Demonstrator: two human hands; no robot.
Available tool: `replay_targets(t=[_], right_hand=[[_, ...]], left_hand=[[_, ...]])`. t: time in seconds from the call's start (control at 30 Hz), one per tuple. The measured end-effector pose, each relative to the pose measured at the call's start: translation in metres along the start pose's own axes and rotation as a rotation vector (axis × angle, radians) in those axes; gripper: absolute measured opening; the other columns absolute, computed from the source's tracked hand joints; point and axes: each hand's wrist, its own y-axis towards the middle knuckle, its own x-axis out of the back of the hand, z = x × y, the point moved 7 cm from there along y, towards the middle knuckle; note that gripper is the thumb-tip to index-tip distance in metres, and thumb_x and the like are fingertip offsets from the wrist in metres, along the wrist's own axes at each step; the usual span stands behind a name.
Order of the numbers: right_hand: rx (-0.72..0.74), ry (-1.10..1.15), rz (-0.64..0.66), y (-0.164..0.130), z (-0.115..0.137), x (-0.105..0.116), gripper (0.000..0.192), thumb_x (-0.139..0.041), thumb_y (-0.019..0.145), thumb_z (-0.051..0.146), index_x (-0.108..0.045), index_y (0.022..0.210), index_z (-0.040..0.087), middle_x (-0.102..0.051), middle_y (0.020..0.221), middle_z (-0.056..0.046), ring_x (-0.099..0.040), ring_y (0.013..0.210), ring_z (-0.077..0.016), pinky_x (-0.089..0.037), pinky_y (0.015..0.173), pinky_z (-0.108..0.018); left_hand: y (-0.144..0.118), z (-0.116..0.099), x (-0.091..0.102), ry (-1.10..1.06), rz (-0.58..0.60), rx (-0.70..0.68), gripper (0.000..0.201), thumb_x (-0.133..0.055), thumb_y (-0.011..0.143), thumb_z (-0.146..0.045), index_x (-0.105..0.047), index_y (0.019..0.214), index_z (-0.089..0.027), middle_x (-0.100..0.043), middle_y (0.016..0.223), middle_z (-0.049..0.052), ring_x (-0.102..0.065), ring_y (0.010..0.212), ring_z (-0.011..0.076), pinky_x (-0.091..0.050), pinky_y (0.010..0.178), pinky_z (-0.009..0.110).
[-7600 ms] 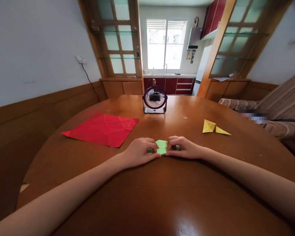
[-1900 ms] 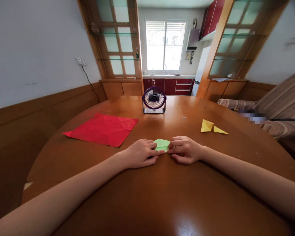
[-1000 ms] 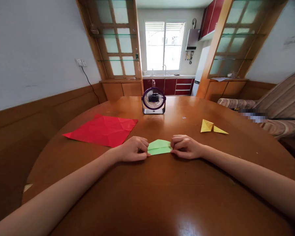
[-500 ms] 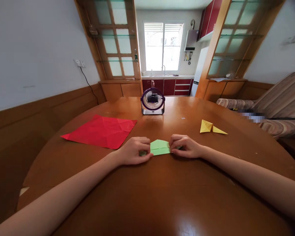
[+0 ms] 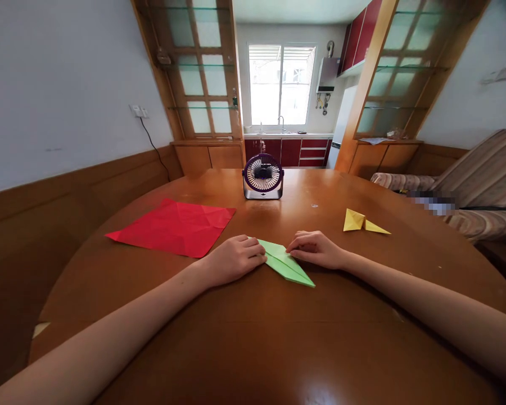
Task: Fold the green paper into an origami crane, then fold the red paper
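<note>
A green folded paper [image 5: 284,263] lies on the table at a slant, its pointed end toward the lower right and a crease running along its length. My left hand [image 5: 238,259] covers the upper left end, with fingers closed on it. At the paper's upper right edge, my right hand [image 5: 314,249] has its thumb and fingers pinched together on the edge. What lies beneath the left fingers is hidden.
A creased red paper sheet [image 5: 175,228] lies to the left. Yellow folded paper [image 5: 354,220] sits at the right. A small purple fan [image 5: 263,173] stands toward the back of the brown wooden table [image 5: 253,349]. A striped sofa [image 5: 489,169] is beyond the right edge.
The green paper has turned from level to slanted, its right tip swinging down toward me and out from under my right hand. Both hands stay near their earlier places.
</note>
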Motion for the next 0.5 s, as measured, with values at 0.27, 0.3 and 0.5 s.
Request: replay_targets(t=[0.27,0.3,0.5], right_hand=[[0.105,-0.18,0.057,0.001,0.007,-0.007,0.03,-0.054,0.095,0.029,-0.064,0.121,0.019,-0.062,0.115,-0.012,-0.057,0.107,-0.0213,-0.045,0.096,-0.042],[0.119,-0.202,0.081,0.0,0.007,-0.009,0.029,-0.054,0.095,0.029,-0.064,0.121,0.019,-0.063,0.115,-0.012,-0.058,0.106,-0.0213,-0.045,0.097,-0.042],[0.229,-0.276,0.118,-0.003,0.02,-0.012,0.029,-0.052,0.095,0.029,-0.065,0.118,0.017,-0.065,0.109,-0.013,-0.06,0.1,-0.0215,-0.047,0.092,-0.042]], left_hand=[[0.0,0.001,-0.004,-0.046,0.032,0.065,0.023,-0.042,0.095,-0.015,-0.065,0.1,-0.015,-0.066,0.086,0.006,-0.058,0.076,0.0161,-0.044,0.07,0.029],[0.001,0.0,-0.002,-0.045,0.035,0.067,0.023,-0.042,0.096,-0.018,-0.065,0.099,-0.014,-0.066,0.084,0.006,-0.058,0.074,0.0162,-0.044,0.069,0.029],[0.01,-0.011,0.004,0.007,0.046,0.092,0.038,-0.039,0.099,-0.04,-0.066,0.095,-0.014,-0.067,0.075,0.007,-0.062,0.075,0.0197,-0.044,0.07,0.032]])
